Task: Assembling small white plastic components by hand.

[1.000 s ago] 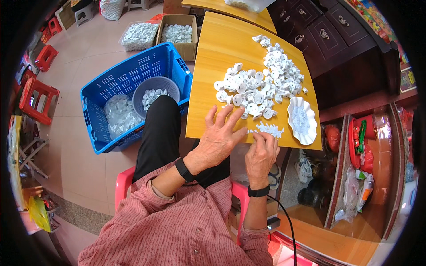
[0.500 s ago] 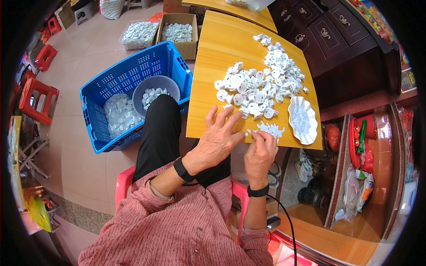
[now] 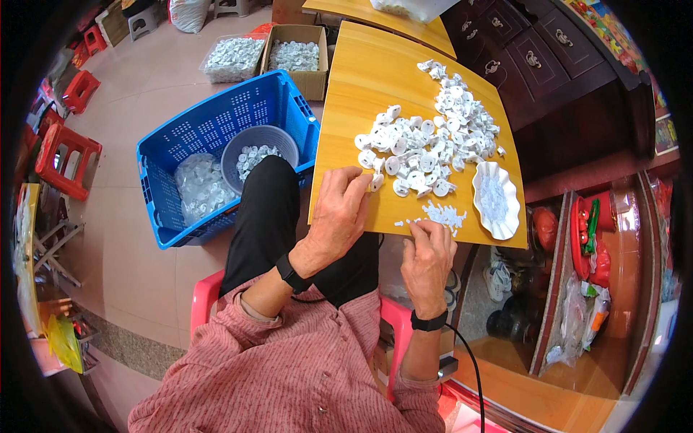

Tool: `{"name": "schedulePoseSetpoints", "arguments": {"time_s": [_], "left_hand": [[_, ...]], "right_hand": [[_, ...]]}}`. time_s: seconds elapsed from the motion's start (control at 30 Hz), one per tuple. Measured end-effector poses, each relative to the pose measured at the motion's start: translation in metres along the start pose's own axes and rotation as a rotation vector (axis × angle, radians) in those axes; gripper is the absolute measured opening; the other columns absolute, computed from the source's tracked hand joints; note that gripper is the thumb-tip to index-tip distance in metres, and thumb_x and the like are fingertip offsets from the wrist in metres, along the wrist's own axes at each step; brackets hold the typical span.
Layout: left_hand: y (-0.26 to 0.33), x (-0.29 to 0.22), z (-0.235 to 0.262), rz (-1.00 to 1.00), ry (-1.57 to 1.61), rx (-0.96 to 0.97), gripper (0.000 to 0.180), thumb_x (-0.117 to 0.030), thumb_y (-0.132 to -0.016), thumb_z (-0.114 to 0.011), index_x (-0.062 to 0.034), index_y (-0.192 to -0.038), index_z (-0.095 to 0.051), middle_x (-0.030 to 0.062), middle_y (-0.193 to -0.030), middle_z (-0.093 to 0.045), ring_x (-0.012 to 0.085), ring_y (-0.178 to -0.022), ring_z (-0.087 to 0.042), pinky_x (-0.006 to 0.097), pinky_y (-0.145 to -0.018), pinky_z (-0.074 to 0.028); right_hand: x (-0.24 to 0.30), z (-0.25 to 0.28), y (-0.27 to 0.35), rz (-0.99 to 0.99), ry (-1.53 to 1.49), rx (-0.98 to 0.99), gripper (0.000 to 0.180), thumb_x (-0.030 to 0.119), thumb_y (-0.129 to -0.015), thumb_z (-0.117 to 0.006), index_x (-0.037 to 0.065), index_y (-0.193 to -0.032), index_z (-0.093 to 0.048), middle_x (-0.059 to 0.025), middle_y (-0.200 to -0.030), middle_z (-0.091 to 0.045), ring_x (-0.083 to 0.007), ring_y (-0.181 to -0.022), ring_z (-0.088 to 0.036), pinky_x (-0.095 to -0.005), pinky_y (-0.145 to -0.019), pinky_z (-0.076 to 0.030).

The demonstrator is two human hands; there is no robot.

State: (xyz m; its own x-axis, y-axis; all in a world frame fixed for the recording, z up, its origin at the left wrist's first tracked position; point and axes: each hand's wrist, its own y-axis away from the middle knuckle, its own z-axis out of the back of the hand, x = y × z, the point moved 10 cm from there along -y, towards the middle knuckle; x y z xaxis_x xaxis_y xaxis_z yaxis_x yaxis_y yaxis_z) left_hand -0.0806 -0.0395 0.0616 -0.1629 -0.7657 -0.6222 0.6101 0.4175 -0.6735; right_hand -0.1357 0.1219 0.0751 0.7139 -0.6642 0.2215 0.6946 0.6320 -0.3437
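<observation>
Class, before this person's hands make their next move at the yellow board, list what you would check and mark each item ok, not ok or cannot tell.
1. Left hand reaches the pile of white caps: ok, fingertips touch a cap at its near edge.
2. Right hand is at the small white bits: ok, fingertips beside them.
3. White dish lies on the board: ok, near the right edge.
4. Right hand's grip on a bit: cannot tell, too small.
5. Grey bowl in the blue crate within reach: ok, beside the left knee.

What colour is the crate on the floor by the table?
Blue, with a perforated lattice wall: crate, clearest in the head view.
</observation>
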Motion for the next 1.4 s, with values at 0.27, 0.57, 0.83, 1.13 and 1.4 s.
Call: {"name": "schedulePoseSetpoints", "arguments": {"time_s": [0.27,0.57,0.83,1.13,1.4], "left_hand": [[-0.01,0.001,-0.01,0.05,-0.054,0.073,0.037,-0.002,-0.079,-0.07,0.0009,-0.114,-0.059,0.019,-0.109,-0.058,0.0356,-0.098,-0.056,0.042,-0.084,-0.048],[-0.013,0.002,-0.025,-0.019,-0.095,0.122,0.024,-0.005,-0.081,-0.07,-0.0006,-0.103,-0.062,0.0158,-0.103,-0.058,0.0332,-0.093,-0.056,0.041,-0.082,-0.047],[-0.009,0.002,-0.02,-0.043,-0.011,0.074,0.018,-0.001,-0.081,-0.068,-0.002,-0.098,-0.061,0.0142,-0.096,-0.059,0.0328,-0.089,-0.058,0.041,-0.078,-0.048],[-0.009,-0.001,-0.008,-0.045,0.064,0.008,0.021,0.004,-0.078,-0.069,-0.0017,-0.094,-0.058,0.0141,-0.094,-0.059,0.0324,-0.085,-0.061,0.039,-0.071,-0.052],[-0.007,0.0,-0.015,-0.057,0.115,0.058,0.019,0.006,-0.079,-0.067,-0.0023,-0.095,-0.063,0.0163,-0.098,-0.059,0.0338,-0.087,-0.063,0.038,-0.075,-0.054]], "right_hand": [[-0.008,0.002,0.001,0.003,-0.016,-0.103,0.018,0.0,-0.074,-0.073,0.001,-0.092,-0.069,-0.0095,-0.096,-0.062,-0.0293,-0.095,-0.059,-0.0418,-0.083,-0.046],[-0.019,-0.002,0.002,-0.028,-0.168,-0.108,0.012,-0.003,-0.076,-0.07,0.0,-0.085,-0.064,-0.0126,-0.09,-0.061,-0.0323,-0.088,-0.062,-0.0418,-0.077,-0.05],[-0.016,-0.005,0.002,0.006,-0.088,-0.086,0.013,-0.002,-0.078,-0.068,0.001,-0.089,-0.062,-0.012,-0.092,-0.059,-0.0324,-0.09,-0.06,-0.0421,-0.079,-0.049],[-0.015,-0.008,0.002,0.005,-0.096,-0.088,0.012,0.0,-0.086,-0.063,0.001,-0.093,-0.054,-0.0155,-0.095,-0.057,-0.0358,-0.089,-0.06,-0.0445,-0.077,-0.049],[-0.015,-0.007,0.003,-0.002,-0.138,-0.127,0.01,0.0,-0.088,-0.061,0.0,-0.093,-0.052,-0.0166,-0.093,-0.056,-0.0369,-0.085,-0.061,-0.0449,-0.073,-0.05]]}}
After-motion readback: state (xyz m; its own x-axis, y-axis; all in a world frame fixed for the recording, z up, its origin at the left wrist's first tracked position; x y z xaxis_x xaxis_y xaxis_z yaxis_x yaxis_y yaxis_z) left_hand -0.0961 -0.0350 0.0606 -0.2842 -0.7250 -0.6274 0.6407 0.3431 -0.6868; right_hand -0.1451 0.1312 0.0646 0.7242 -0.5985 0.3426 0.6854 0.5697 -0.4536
